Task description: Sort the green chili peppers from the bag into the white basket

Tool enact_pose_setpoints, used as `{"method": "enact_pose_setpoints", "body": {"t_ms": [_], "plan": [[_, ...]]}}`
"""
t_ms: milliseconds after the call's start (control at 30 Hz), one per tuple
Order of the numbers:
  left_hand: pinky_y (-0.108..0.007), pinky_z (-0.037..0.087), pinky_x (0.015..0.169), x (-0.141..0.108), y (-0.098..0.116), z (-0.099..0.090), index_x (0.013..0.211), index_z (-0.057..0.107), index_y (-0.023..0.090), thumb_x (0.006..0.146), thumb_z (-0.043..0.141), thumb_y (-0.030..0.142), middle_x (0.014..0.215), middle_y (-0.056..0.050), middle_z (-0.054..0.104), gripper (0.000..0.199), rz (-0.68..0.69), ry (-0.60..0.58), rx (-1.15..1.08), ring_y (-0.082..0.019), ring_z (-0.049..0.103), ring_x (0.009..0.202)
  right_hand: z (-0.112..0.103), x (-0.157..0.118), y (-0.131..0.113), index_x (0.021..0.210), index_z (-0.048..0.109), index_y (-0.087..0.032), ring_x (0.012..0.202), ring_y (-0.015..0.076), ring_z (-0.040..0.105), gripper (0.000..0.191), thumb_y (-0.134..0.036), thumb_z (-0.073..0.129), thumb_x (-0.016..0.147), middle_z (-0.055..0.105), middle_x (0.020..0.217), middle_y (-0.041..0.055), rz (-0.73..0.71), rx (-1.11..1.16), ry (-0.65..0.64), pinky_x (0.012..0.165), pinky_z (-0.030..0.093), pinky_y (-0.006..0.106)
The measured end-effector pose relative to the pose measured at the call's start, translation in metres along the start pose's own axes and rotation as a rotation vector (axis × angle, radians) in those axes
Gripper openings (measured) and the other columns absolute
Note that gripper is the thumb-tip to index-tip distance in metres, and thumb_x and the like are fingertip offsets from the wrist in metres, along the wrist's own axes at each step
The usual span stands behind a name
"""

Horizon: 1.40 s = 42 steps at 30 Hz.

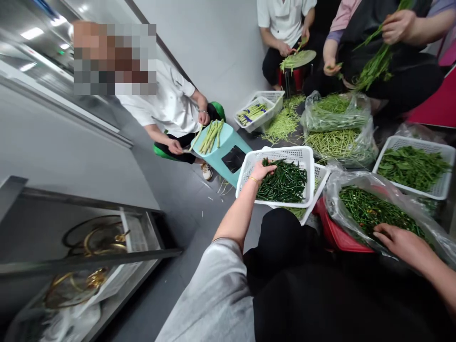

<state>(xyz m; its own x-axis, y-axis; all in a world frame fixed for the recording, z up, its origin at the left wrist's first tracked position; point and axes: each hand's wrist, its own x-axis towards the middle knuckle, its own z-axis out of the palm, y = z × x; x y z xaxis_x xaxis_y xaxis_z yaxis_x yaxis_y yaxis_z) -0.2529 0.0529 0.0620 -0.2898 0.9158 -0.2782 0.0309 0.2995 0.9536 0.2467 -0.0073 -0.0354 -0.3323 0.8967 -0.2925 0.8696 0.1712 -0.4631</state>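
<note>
Left hand, grip indeterminable, at green chillies within white basket; right hand, loosely open, at bagged chillies.

Grey floor, metal shelf left of left fingers; pale wall beyond them; lit ceiling panels far up-left.

Head view | Origin: wearer's head | Facing: forward, steeply down | Range: lap close, 5 o'clock; left hand at mid-distance, near centre; co-worker farther, 11 o'clock
</note>
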Motion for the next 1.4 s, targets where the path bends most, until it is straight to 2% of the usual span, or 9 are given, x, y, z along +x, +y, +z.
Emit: {"method": "enact_pose_setpoints", "body": {"t_ms": [167,300,533,667,800,900,1067,1267,1400], "plan": [[-0.032,0.049,0.089,0.039,-0.027,-0.055,0.128,0.056,0.016,0.066,0.086,0.029,0.131,-0.017,0.063,0.071,-0.121,0.142,0.103,-0.022,0.061,0.113,0.012,-0.002,0.008,0.087,0.068,-0.03,0.078,0.0422,0.07,0.041,-0.063,0.042,0.085,0.074,0.09,0.0128,-0.058,-0.028,0.0,0.071,0.054,0.055],[-0.035,0.049,0.091,0.022,-0.02,-0.05,0.132,0.056,0.016,0.078,0.075,0.032,0.135,-0.017,0.061,0.059,-0.025,0.134,0.08,-0.023,0.063,0.112,0.006,0.003,0.024,0.095,0.067,-0.029,0.077,0.041,0.071,0.05,-0.068,0.036,0.087,0.074,0.09,0.0095,-0.091,-0.092,0.087,0.069,0.056,0.055],[-0.038,0.053,0.09,-0.049,-0.015,0.083,0.122,0.063,0.012,0.074,0.077,0.05,0.11,-0.015,0.07,0.063,0.269,-0.391,0.158,-0.022,0.067,0.097,-0.067,0.008,-0.024,0.138,0.051,-0.011,0.084,0.0323,0.07,0.056,-0.045,0.046,0.094,0.073,0.093,0.0143,0.004,-0.275,0.219,0.074,0.053,0.041],[-0.044,0.045,0.106,-0.062,-0.015,0.175,0.128,0.059,0.01,0.055,0.09,0.043,0.126,-0.02,0.064,0.086,0.381,-0.282,0.379,-0.032,0.06,0.118,-0.104,0.008,-0.036,0.139,0.05,-0.013,0.088,0.0299,0.068,0.051,-0.041,0.049,0.096,0.072,0.109,0.0153,0.039,-0.375,0.321,0.076,0.051,0.038],[-0.039,0.05,0.095,-0.054,-0.019,0.217,0.112,0.067,0.011,0.069,0.08,0.025,0.104,-0.013,0.073,0.048,0.253,-0.216,0.422,-0.027,0.067,0.1,-0.096,0.002,-0.049,0.123,0.062,-0.013,0.091,0.0287,0.067,0.038,-0.035,0.043,0.098,0.069,0.113,0.0167,0.04,-0.412,0.224,0.078,0.05,0.037],[-0.032,0.052,0.085,-0.051,-0.023,0.218,0.102,0.07,0.01,0.077,0.068,0.016,0.092,-0.009,0.074,0.026,0.252,-0.247,0.327,-0.02,0.067,0.083,-0.063,0.019,-0.081,0.108,0.068,-0.013,0.095,0.0253,0.066,0.032,-0.026,0.041,0.099,0.067,0.113,0.0158,-0.083,-0.409,0.035,0.083,0.049,0.034],[-0.026,0.05,0.074,-0.053,-0.028,0.204,0.094,0.07,0.012,0.074,0.062,0.012,0.082,-0.003,0.071,0.022,0.366,-0.306,0.257,-0.015,0.062,0.072,-0.007,0.071,-0.117,0.132,0.06,-0.013,0.121,0.0284,0.054,0.038,-0.026,0.047,0.098,0.059,0.129,0.0174,-0.309,-0.384,0.012,0.1,0.042,0.039],[-0.027,0.05,0.07,-0.045,-0.032,0.197,0.099,0.07,0.013,0.073,0.059,0.009,0.076,-0.002,0.067,0.029,0.394,-0.247,0.485,-0.016,0.06,0.066,-0.007,0.04,-0.038,0.129,0.063,-0.018,0.118,0.0318,0.052,0.045,-0.028,0.066,0.085,0.062,0.116,0.015,-0.395,-0.522,0.043,0.106,0.032,0.048],[-0.04,0.052,0.089,-0.067,-0.02,0.196,0.124,0.062,0.011,0.075,0.065,0.018,0.101,-0.013,0.069,0.049,0.551,-0.148,0.735,-0.027,0.066,0.094,-0.028,-0.001,0.008,0.123,0.066,-0.02,0.113,0.0292,0.053,0.038,-0.021,0.062,0.085,0.061,0.116,0.0136,-0.417,-0.54,0.072,0.098,0.039,0.04]]}}
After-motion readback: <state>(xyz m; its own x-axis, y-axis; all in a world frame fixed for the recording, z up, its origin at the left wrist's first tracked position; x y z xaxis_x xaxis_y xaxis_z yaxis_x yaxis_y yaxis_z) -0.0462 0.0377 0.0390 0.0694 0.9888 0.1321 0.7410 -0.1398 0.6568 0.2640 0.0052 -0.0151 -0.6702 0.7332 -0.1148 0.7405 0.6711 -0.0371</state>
